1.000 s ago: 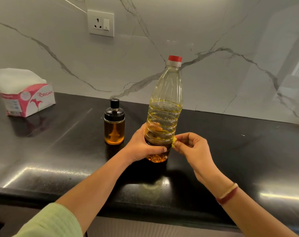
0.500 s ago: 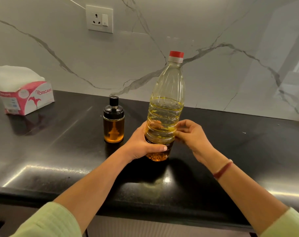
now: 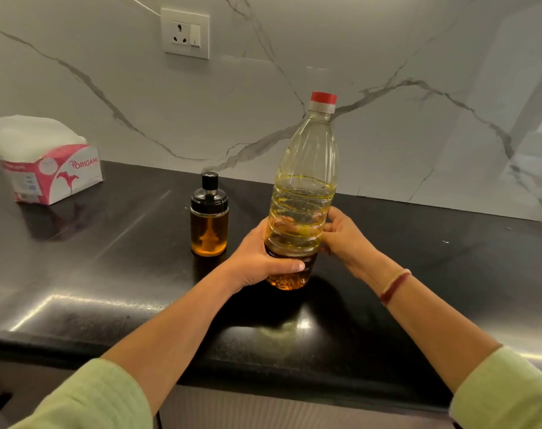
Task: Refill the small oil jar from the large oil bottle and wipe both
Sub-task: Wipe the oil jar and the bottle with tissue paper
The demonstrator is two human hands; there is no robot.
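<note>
Black glossy table (image 3: 108,258) below a marble-veined wall (image 3: 387,57). Held over it, leaning slightly, the red-capped large oil bottle (image 3: 307,181): left hand (image 3: 260,258) curled round its lower body, thumb across the front; right hand (image 3: 341,233) wrapped against the opposite side. Just left of the left hand, upright and capped, the small oil jar (image 3: 209,224). Well beyond that, a tissue box (image 3: 56,174).

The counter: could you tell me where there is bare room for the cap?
Bare counter lies right of the large oil bottle and between tissue box and small oil jar. Crowded where left hand and right hand grip the bottle.
</note>
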